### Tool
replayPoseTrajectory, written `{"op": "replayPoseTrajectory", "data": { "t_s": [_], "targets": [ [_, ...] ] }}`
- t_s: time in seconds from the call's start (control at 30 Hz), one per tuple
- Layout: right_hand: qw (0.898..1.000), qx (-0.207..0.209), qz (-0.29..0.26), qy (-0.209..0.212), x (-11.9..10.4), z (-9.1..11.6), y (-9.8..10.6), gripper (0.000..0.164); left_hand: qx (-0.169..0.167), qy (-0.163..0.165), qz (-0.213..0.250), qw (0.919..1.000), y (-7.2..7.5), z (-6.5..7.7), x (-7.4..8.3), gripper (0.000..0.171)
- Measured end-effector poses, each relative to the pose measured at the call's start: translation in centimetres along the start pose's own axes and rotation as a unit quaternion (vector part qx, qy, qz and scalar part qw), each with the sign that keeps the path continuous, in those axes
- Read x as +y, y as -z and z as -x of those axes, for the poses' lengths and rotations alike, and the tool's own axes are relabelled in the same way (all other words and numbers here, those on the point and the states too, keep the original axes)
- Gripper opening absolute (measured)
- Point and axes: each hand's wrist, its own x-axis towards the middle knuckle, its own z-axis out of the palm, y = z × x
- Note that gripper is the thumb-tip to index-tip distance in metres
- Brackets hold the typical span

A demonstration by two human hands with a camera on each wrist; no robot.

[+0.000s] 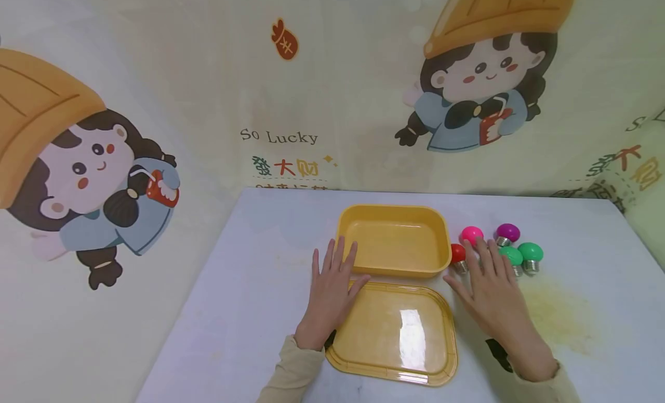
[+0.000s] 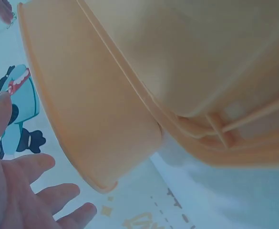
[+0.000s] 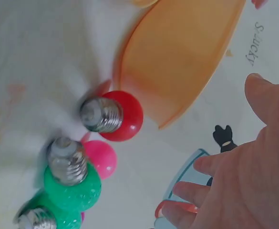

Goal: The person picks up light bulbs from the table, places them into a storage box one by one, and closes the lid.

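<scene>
My left hand (image 1: 331,293), fingers spread and straight, hovers over the left ends of a yellow plastic box (image 1: 395,273) and its flat lid (image 1: 384,334). In the left wrist view its fingers stand apart from the wall of the box (image 2: 91,95). To the right, my right hand (image 1: 493,293) is also spread, holding nothing, its fingertips overlapping a cluster of coloured light bulbs in the head view. These are a red bulb (image 3: 132,117), a pink bulb (image 1: 472,235), a purple bulb (image 1: 509,232) and two green bulbs (image 1: 531,252), with silvery screw bases.
All of it lies on a white table (image 1: 249,287). Behind stands a cloth backdrop (image 1: 353,103) printed with cartoon figures and lettering. A faint yellowish stain (image 1: 561,310) marks the tabletop right of the right hand.
</scene>
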Motion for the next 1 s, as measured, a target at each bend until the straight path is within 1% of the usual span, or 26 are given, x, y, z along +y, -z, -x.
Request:
{"op": "replayPoseTrajectory", "data": {
  "t_s": [0.2,0.37,0.47,0.6,0.7,0.83,1.0],
  "targets": [
    [1.000,-0.006,0.003,-0.009,0.8,0.1,0.2,0.088,0.002,0.008,0.013,0.9999,0.2,-0.2,-0.3,0.070],
    [1.000,0.002,0.001,-0.011,1.5,0.1,0.2,0.086,0.003,0.022,0.050,0.9985,0.4,-0.6,-0.5,0.070],
    [1.000,0.008,-0.003,-0.007,1.8,0.1,0.2,0.084,0.016,0.028,0.081,0.9962,0.5,-0.7,-0.7,0.069],
    [1.000,0.008,-0.006,-0.006,2.3,0.0,0.0,0.084,0.036,0.026,0.112,0.9927,0.5,-1.0,-1.0,0.067],
    [1.000,0.012,-0.005,-0.007,2.7,0.0,-0.1,0.083,0.043,0.028,0.134,0.9896,0.4,-1.4,-1.2,0.066],
    [1.000,0.015,-0.003,-0.006,3.1,0.0,-0.1,0.082,0.044,0.040,0.164,0.9846,0.4,-1.8,-1.5,0.065],
    [1.000,0.009,0.010,-0.009,3.6,0.1,0.0,0.083,0.037,0.054,0.184,0.9808,0.2,-2.2,-2.0,0.067]
  ]
}}
